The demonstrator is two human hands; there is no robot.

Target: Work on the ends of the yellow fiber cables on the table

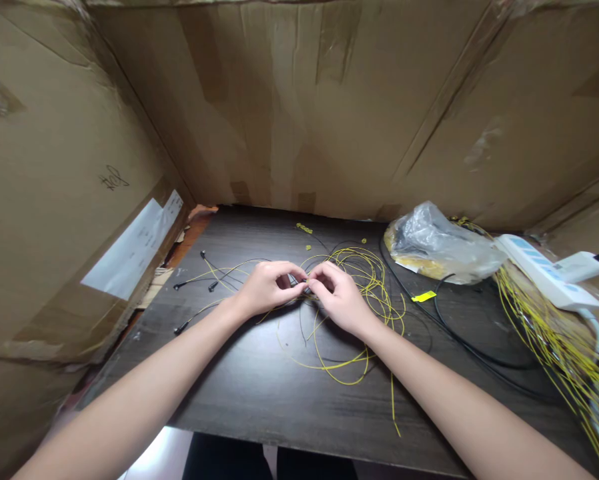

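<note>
My left hand (272, 287) and my right hand (337, 293) meet above the dark table, thumbs and index fingers pinched tip to tip. Something tiny sits between the fingertips, too small and covered to make out. Thin yellow wires (342, 383) lie in a loose coil under and beside my right hand, with thin black wires among them. To the left of my left hand, several cable ends with black connectors (213, 286) fan out on the table. Small yellow ring-like pieces (304, 229) lie beyond the hands, some in a row and others loose.
Cardboard walls (289, 113) enclose the table (259, 393) at the back and sides. At the right are a clear plastic bag (439, 243), a white power strip (544, 270), a thick bundle of yellow wires (539, 340), and a black cable (459, 343) with a yellow tag (423, 297).
</note>
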